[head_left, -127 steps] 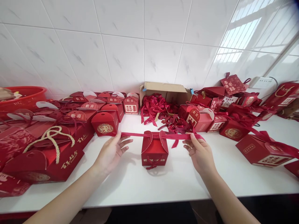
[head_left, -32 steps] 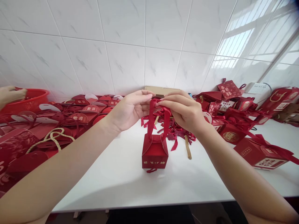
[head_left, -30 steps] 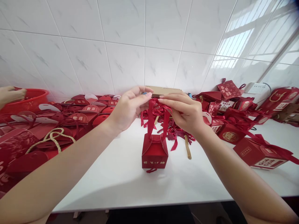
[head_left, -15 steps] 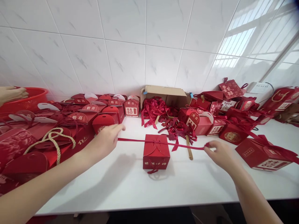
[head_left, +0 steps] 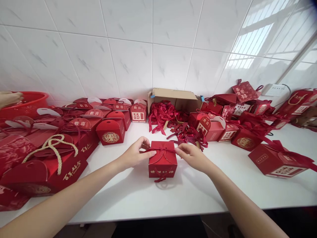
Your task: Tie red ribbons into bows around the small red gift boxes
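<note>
Tiled wall (head_left: 133, 66), white: twelve o'clock, window reflection (head_left: 255, 39) at one. Table (head_left: 128, 201), white, smooth: red boxes (head_left: 110, 132) at nine and two. Our box (head_left: 162, 171), upright, flaps (head_left: 162, 158) folded over: centre. Left hand (head_left: 135, 153) at its nine, right hand (head_left: 193, 157) at three, drawn in from wide apart, each pinched on ribbon (head_left: 163, 150). Ribbon: across the flaps; we judge it drawn snug.

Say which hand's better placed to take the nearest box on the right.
Right, probably: the right hand is nearer the bowed box, while the left hand lies beyond the middle box. Both are at the ribbon.
</note>
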`<state>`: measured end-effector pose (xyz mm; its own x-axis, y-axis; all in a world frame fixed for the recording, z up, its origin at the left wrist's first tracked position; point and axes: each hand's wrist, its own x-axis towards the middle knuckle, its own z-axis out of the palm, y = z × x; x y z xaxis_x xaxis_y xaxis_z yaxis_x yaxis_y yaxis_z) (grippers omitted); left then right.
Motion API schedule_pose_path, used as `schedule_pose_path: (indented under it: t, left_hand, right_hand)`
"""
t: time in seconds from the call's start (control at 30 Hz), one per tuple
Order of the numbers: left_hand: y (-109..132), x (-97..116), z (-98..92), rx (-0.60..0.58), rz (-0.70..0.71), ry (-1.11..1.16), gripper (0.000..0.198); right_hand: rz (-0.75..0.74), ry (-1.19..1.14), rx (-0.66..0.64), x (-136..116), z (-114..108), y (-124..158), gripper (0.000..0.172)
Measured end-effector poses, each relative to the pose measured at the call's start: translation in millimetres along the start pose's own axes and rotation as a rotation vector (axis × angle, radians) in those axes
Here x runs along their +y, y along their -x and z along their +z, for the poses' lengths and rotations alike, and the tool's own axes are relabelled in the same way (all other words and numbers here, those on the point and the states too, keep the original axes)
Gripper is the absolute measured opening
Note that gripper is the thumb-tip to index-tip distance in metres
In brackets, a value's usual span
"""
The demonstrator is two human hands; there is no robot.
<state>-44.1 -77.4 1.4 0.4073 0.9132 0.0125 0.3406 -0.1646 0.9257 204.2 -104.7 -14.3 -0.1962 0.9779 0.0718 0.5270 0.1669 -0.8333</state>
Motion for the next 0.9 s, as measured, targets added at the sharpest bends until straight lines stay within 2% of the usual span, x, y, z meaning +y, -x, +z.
schedule_pose_path:
  t: [0.1,0.2,0.27,0.37,0.43,0.57,0.7,0.83,0.9]
  left_hand:
    - [-0.8,-0.6,1.5,-0.133,-0.190,0.090,0.036]
    - [0.5,3.0,0.5,-0.212,-0.281,0.058,0.040]
    - [2.0,5.8,0.2,-0.147,-0.232,0.035,0.039]
    - [4.6,6.3,0.5,0.047,-0.120,-0.031,0.044]
    - [5.9,4.2,0.6,0.121,-0.084,-0.097,0.049]
    - [7.0,-0.3,-2.1,0.127,-0.067,-0.170,0.046]
    - [6.8,0.9,-8.9,0.136,-0.005,-0.283,0.043]
    - [7.7,12.2,-2.1,0.273,0.167,-0.345,0.051]
    - [7.2,20.8,10.2,0.269,0.279,-0.349,0.056]
  right_hand:
    - [0.111,-0.254,-0.196,-0.5,7.6,-9.7,0.043]
    - [0.148,-0.365,-0.290,-0.2,5.5,-13.8,0.045]
    - [0.131,-0.384,-0.278,1.6,2.7,-14.1,0.045]
    - [0.107,-0.452,-0.208,7.5,0.2,-12.5,0.045]
    - [0.115,-0.471,-0.176,11.2,-0.4,-10.6,0.045]
    - [0.126,-0.484,-0.208,9.5,-4.6,-5.1,0.043]
    - [0.119,-0.541,-0.254,-2.6,-18.3,2.2,0.039]
    - [0.087,-0.619,-0.243,-17.2,-29.2,6.2,0.035]
    - [0.046,-0.649,-0.232,-24.7,-28.5,5.6,0.030]
